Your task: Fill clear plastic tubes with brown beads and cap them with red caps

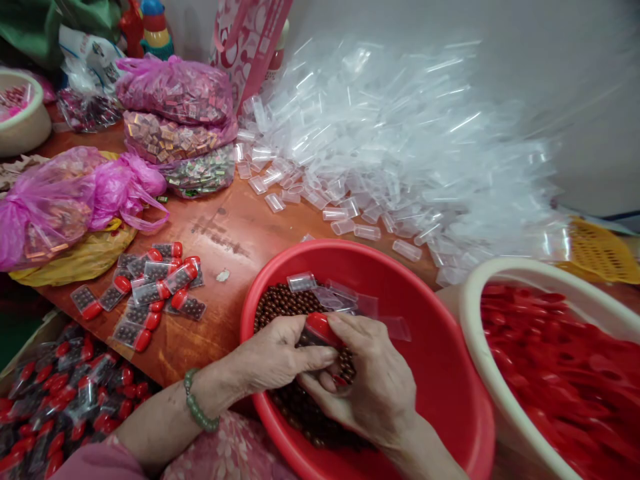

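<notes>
Over a red basin (420,300), both my hands meet around one small clear container with a red cap (319,327). Its lower part looks dark, as if filled with brown beads. My left hand (280,357) grips the container from the left, thumb along its side. My right hand (373,373) closes on the red cap from the right, its fingers curled beneath. Below the hands, shiny brown beads (283,308) fill part of the basin. Several clear plastic tubes (302,282) lie on the beads, partly hidden by my hands.
Finished-looking red-capped containers (150,291) lie left on the table, more in a box (75,393) below. A large pile of clear tubes (390,153) covers the back. At right stands a cream tub (473,313) of red caps (565,373). Pink bags (175,90) sit back left.
</notes>
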